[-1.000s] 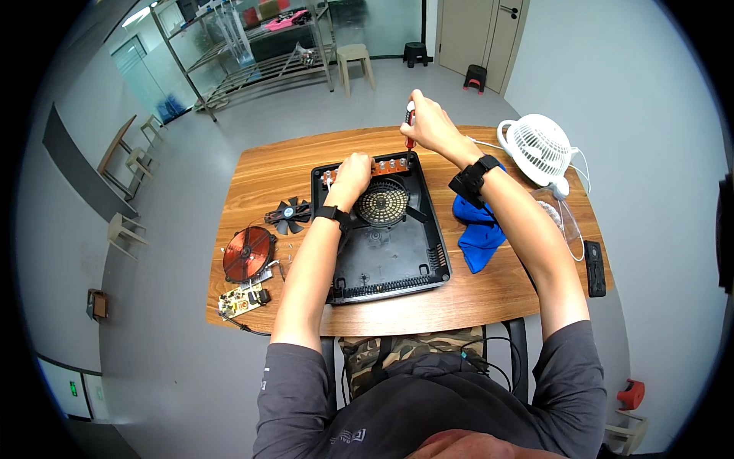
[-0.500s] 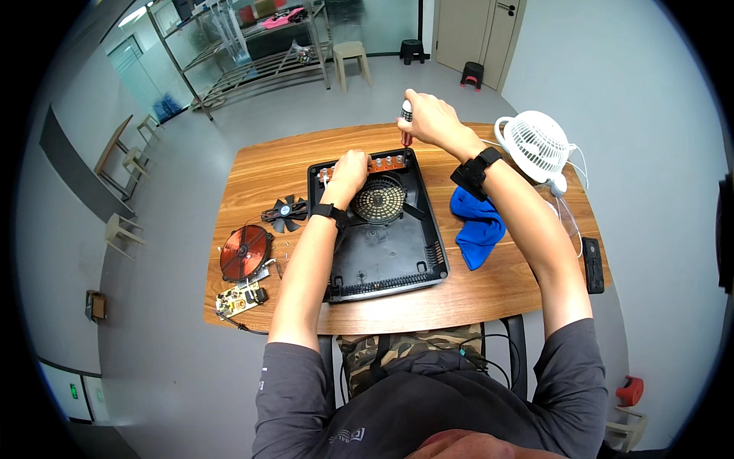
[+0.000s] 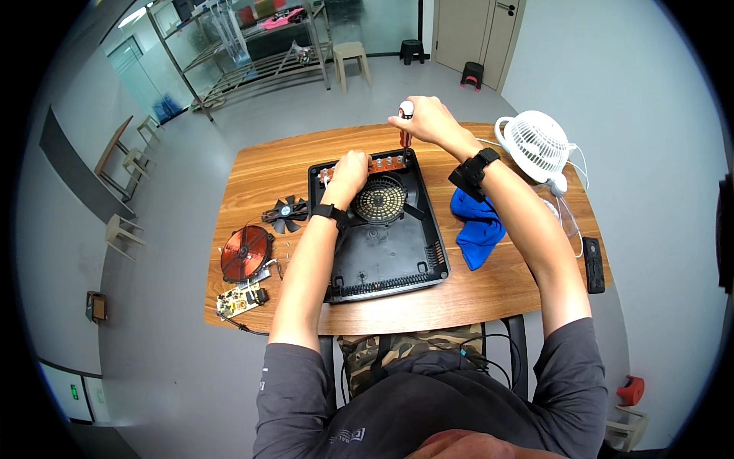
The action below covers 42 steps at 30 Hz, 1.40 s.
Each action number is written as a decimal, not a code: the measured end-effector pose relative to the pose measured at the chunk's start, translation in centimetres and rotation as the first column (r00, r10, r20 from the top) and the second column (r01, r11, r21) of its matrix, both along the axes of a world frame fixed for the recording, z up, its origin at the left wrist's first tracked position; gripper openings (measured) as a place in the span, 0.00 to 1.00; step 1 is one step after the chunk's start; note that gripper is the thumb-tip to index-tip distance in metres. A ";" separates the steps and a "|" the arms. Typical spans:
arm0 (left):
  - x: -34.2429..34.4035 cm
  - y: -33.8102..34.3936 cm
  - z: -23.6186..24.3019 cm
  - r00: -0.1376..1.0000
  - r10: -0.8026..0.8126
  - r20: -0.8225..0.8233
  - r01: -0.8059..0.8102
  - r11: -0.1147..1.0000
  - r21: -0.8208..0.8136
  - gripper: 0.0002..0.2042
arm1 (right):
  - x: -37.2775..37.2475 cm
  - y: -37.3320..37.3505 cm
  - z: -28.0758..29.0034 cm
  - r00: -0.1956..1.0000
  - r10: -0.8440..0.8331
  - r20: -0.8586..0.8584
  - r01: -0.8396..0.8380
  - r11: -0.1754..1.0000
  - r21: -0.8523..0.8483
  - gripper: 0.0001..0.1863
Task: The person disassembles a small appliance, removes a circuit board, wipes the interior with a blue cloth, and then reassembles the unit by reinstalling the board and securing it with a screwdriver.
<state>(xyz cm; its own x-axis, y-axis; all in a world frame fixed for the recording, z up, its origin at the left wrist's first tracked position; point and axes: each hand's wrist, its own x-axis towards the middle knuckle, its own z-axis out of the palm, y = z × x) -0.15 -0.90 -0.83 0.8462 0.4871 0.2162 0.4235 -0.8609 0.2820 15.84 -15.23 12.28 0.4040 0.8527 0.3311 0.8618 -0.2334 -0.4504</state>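
My right hand (image 3: 423, 116) is closed on a red-and-white screwdriver (image 3: 405, 137), held upright over the far right corner of a black plastic housing (image 3: 386, 260); its tip meets the right end of an orange strip board (image 3: 387, 163). My left hand (image 3: 351, 170) is curled on that board's left part, fingertips partly hidden. A round grille (image 3: 380, 200) sits in the housing. Left of it lie a black fan blade piece (image 3: 286, 213), a copper coil disc (image 3: 243, 252) and a yellowish circuit board (image 3: 238, 301) with wires.
On the wooden table (image 3: 489, 298), a blue cloth (image 3: 479, 233) lies right of the housing, with a white fan (image 3: 535, 145), a clear bag and a black object (image 3: 593, 265) farther right. Stools (image 3: 350, 53), shelving (image 3: 252, 61) and a door (image 3: 478, 34) are beyond the table.
My right hand has shifted its grip around the screwdriver's handle, now showing more of the white top. The screwdriver stays upright in place. My left hand is almost unchanged.
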 end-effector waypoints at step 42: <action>-12.6 2.2 6.0 0.986 -0.091 0.140 0.119 0.972 -0.203 0.15 | -9.6 3.6 2.4 0.965 0.245 -0.092 -0.225 0.957 0.182 0.21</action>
<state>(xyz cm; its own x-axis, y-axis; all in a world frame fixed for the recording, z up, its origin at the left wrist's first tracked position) -12.75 1.28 5.18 0.8666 0.4432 0.2293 0.2820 -0.8141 0.5078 6.24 -11.62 14.64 0.2415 0.8638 0.4421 0.8249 0.0573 -0.5624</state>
